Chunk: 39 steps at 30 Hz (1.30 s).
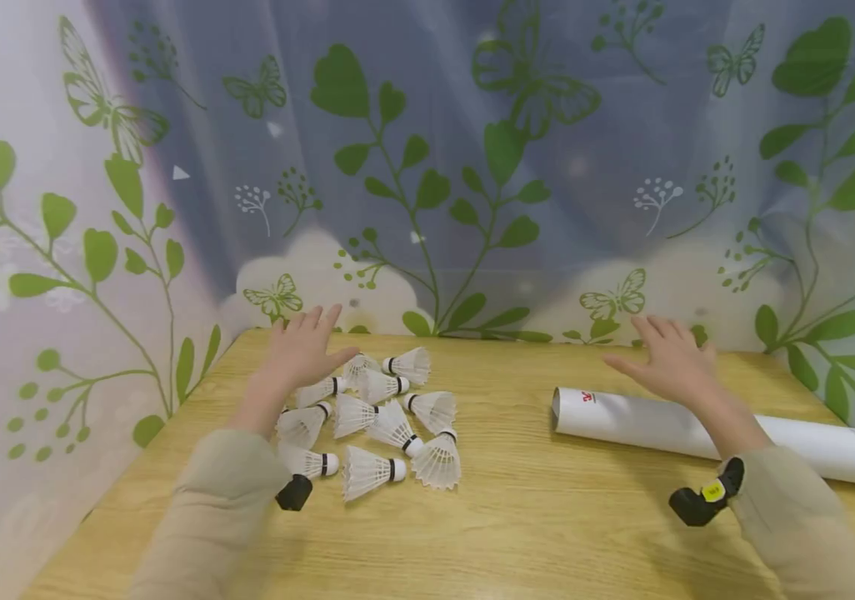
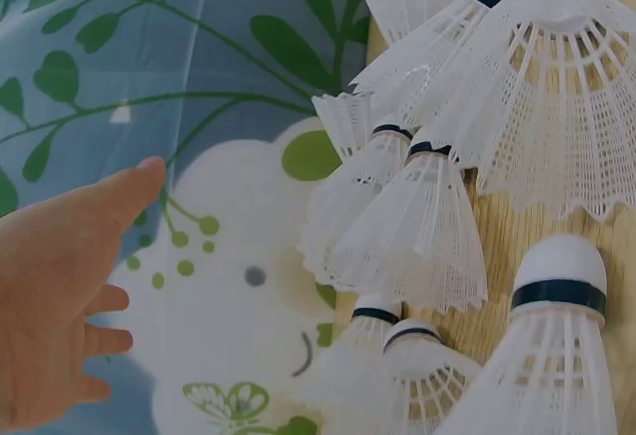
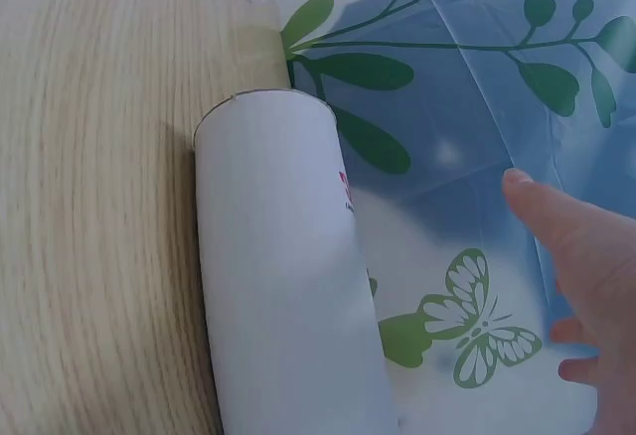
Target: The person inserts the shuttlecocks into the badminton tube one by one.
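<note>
Your left hand [image 1: 300,354]: fingers outstretched, thumb apart, palm empty; raised beside the far left of the shuttlecocks [image 1: 392,427]. Your right hand [image 1: 671,362]: likewise spread and empty, held above the tube [image 1: 641,419], thumb clear of it in the right wrist view.

Shuttlecocks lie loose on the left half of the counter [image 1: 502,533], at least 11 showing, skirts pointing various ways, several overlapping. White, 1 dark band at each cork.

Tube white, lying on its side to your right, well apart from the cluster; red mark near its left end. Leaf-and-butterfly curtain [image 1: 442,108] behind.
</note>
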Tool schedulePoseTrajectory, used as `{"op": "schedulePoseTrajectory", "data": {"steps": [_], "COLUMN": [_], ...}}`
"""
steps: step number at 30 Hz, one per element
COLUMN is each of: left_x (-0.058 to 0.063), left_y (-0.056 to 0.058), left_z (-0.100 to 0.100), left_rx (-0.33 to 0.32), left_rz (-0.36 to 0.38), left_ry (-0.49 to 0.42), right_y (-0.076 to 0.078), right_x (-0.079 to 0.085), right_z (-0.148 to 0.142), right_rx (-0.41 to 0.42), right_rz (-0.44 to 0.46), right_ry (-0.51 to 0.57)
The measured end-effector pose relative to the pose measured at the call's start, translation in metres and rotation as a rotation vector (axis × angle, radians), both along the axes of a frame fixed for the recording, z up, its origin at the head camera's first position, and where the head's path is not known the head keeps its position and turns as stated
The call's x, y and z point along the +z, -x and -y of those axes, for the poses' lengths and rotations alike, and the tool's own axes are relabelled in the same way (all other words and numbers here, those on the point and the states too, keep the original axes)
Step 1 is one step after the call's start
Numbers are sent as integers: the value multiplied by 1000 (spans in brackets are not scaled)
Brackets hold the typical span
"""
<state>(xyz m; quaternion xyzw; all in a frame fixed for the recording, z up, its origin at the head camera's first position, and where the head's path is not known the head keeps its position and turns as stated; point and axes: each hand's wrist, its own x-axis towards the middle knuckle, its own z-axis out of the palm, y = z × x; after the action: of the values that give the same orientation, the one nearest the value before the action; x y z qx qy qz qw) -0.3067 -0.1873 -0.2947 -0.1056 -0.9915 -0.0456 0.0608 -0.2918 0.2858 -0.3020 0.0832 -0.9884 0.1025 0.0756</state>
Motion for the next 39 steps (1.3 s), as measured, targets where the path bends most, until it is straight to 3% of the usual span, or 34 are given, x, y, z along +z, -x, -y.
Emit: {"op": "schedulePoseTrajectory", "data": {"steps": [10, 15, 23, 27, 33, 39], "left_x": [-6, -12, -26, -37, -51, -68], "left_y": [-13, -16, -23, -28, -35, -36], "left_z": [37, 52, 75, 90, 105, 117], "left_rx": [5, 28, 16, 53, 115, 144], "left_rz": [-32, -36, -110, -75, 65, 127], "left_ry": [-61, -104, -202, -273, -359, -348], "right_y": [-16, -26, -33, -34, -27, -20], "right_x": [-14, -21, -37, -43, -53, -64], "right_z": [-24, -39, -58, -59, -59, -59], "right_rx": [104, 182, 269, 277, 295, 310], "right_rz": [-86, -76, -55, -29, -18, -46], "right_ry": [81, 147, 212, 244, 247, 178]}}
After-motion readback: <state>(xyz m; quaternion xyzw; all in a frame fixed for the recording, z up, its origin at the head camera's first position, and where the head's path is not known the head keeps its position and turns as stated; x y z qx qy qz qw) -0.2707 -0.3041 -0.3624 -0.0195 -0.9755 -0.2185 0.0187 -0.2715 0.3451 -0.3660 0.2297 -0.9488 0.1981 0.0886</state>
